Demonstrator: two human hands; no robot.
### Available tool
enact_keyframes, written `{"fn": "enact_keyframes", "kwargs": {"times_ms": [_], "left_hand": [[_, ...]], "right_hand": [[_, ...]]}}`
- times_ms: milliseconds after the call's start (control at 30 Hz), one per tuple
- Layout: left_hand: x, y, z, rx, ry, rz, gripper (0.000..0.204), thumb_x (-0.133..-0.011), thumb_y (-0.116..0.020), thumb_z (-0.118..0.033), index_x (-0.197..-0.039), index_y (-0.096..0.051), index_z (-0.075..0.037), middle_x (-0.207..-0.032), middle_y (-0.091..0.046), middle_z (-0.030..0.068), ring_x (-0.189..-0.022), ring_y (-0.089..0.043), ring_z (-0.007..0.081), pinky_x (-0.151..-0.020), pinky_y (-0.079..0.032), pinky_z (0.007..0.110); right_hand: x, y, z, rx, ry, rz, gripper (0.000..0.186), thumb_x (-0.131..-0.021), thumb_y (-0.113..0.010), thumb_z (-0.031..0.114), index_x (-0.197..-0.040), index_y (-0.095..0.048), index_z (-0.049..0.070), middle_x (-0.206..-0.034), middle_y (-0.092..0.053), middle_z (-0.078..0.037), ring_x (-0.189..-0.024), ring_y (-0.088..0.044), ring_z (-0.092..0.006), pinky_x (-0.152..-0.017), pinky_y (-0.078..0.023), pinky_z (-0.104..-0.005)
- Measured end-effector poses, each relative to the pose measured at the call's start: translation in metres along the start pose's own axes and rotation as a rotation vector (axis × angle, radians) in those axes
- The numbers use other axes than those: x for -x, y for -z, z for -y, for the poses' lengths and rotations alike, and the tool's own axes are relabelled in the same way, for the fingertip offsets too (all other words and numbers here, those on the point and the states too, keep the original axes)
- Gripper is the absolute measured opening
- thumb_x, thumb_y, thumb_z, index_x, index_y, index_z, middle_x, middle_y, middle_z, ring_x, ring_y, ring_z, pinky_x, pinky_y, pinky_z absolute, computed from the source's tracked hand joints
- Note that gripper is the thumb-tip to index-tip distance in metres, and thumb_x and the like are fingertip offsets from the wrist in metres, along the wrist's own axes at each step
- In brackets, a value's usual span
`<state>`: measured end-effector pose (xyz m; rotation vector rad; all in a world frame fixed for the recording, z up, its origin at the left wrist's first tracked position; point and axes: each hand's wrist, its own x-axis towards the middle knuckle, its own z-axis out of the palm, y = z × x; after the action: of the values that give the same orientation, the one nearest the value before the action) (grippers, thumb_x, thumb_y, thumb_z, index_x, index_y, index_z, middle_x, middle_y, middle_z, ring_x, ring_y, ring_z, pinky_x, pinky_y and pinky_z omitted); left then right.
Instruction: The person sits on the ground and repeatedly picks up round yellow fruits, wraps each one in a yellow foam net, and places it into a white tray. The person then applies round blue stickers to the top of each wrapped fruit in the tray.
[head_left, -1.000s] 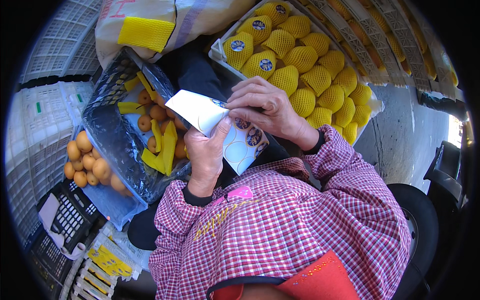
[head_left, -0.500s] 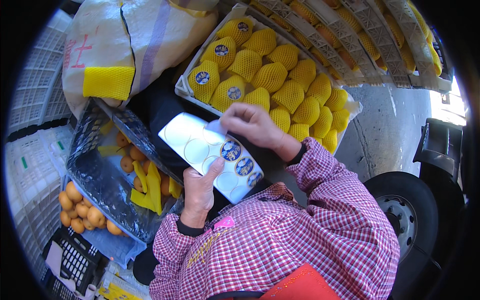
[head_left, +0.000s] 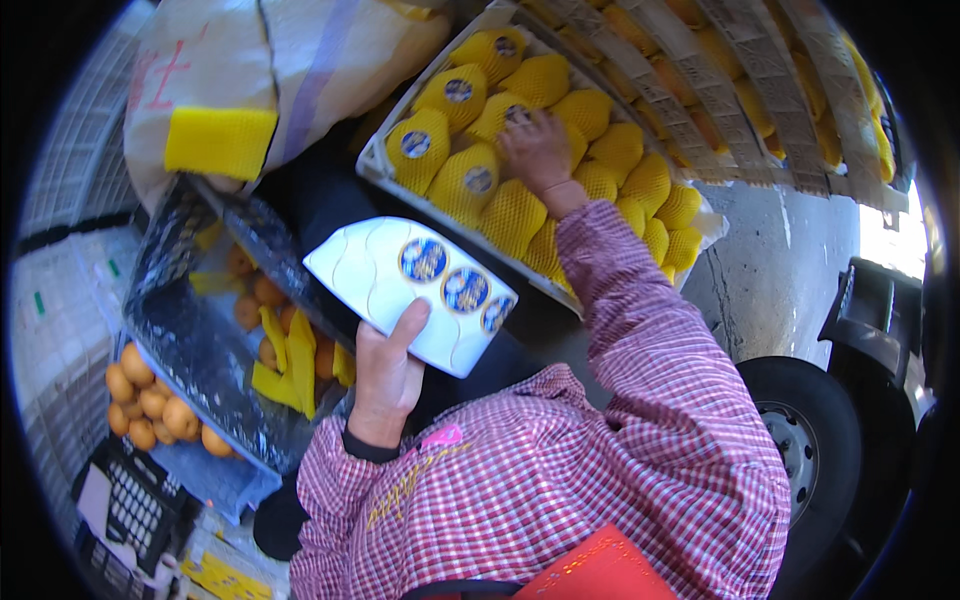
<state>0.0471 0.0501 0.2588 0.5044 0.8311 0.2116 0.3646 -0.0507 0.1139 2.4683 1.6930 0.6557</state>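
Left hand [head_left: 384, 380] pinches the label sheet [head_left: 392, 280] beneath its thumb, short of the crate's [head_left: 374, 160] near edge; we judge it best held level. Right hand [head_left: 540, 152], fingers curled, meets a netted fruit [head_left: 486, 122], second row from the left edge; closure unclear. We should press the label [head_left: 516, 114] centre outward.

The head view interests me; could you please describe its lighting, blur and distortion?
In the head view, fisheye bends the stacked crates toward the black rim; a sunlit patch at right is washed out; the sticker sheet is bright; the right hand looks slightly soft.
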Motion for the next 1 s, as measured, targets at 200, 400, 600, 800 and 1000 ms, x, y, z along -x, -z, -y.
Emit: {"fn": "enact_keyframes", "kwargs": {"times_ms": [200, 400, 600, 800, 1000], "left_hand": [[0.008, -0.002, 0.005, -0.023, -0.196, -0.057, 0.038, -0.09, -0.073, -0.007, -0.126, -0.061, -0.002, -0.122, -0.067, 0.0094, -0.113, -0.064, 0.0207, -0.098, -0.051, 0.036], [0.026, -0.003, 0.004, -0.09, -0.355, -0.121, 0.038, -0.09, -0.074, -0.012, -0.125, -0.061, -0.004, -0.118, -0.068, 0.0077, -0.11, -0.065, 0.0189, -0.097, -0.051, 0.034], [0.033, 0.007, 0.006, -0.208, -0.416, -0.036, 0.032, -0.09, -0.074, -0.012, -0.12, -0.063, -0.004, -0.113, -0.068, 0.0078, -0.104, -0.067, 0.0182, -0.093, -0.053, 0.034], [0.032, 0.006, 0.003, -0.341, -0.383, 0.001, 0.031, -0.092, -0.072, -0.013, -0.119, -0.064, -0.002, -0.11, -0.07, 0.0089, -0.101, -0.068, 0.0192, -0.089, -0.055, 0.034], [0.025, 0.006, 0.004, -0.24, -0.192, -0.033, 0.038, -0.09, -0.072, -0.009, -0.124, -0.061, 0.005, -0.114, -0.069, 0.0136, -0.104, -0.069, 0.0245, -0.092, -0.054, 0.035]], "right_hand": [[-0.01, 0.172, 0.069, -1.905, -0.554, 0.29, 0.027, -0.094, -0.068, 0.022, -0.116, -0.068, 0.006, -0.105, -0.067, -0.011, -0.099, -0.068, -0.0192, -0.084, -0.056, -0.0309], [0.003, 0.211, 0.111, -1.274, -0.085, -0.035, 0.024, -0.084, -0.077, 0.014, -0.107, -0.074, 0.012, -0.122, -0.062, -0.014, -0.1, -0.065, -0.0267, -0.078, -0.057, -0.0337], [-0.004, 0.217, 0.106, -1.295, 0.063, -0.115, 0.015, -0.083, -0.077, 0.013, -0.097, -0.076, 0.008, -0.103, -0.069, -0.009, -0.098, -0.066, -0.0232, -0.078, -0.056, -0.033], [-0.001, 0.21, 0.097, -1.408, 0.054, -0.019, 0.013, -0.085, -0.074, 0.013, -0.095, -0.074, 0.005, -0.093, -0.071, -0.009, -0.088, -0.068, -0.0232, -0.076, -0.056, -0.0314], [0.003, 0.181, 0.072, -1.682, -0.43, 0.218, 0.018, -0.094, -0.067, 0.02, -0.097, -0.071, 0.002, -0.091, -0.071, -0.007, -0.081, -0.067, -0.0167, -0.072, -0.054, -0.0273]]}}
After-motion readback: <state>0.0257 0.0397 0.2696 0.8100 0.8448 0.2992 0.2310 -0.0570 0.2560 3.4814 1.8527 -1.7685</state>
